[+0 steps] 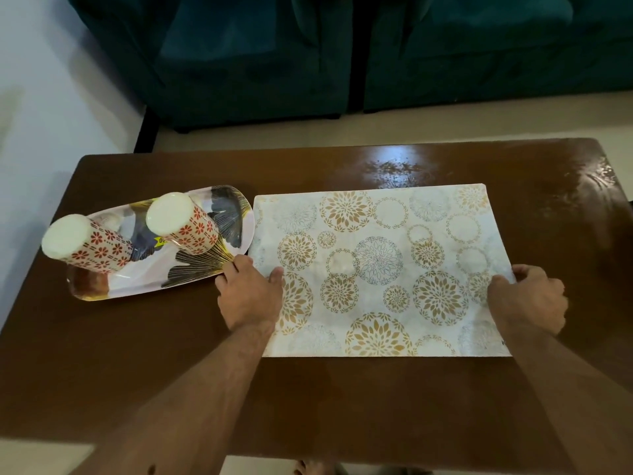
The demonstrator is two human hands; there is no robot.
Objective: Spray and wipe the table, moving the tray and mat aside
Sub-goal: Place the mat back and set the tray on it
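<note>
Both forearms are stretched over the brown table (102, 354). By the left hand (251, 293) the mat (376, 269) is gripped at its left edge, by the right hand (527, 298) at its right edge. Just beside the mat, the tray (191, 275) carries two upturned cups (87, 243); its yellow label cannot be read. Wet streaks are seen at the far right corner.

Only one view: your head camera is looking steeply down and forward from close above the table (342, 399), wide-angle, taking in nearly its whole top, with the sofa (376, 53) lying beyond.
</note>
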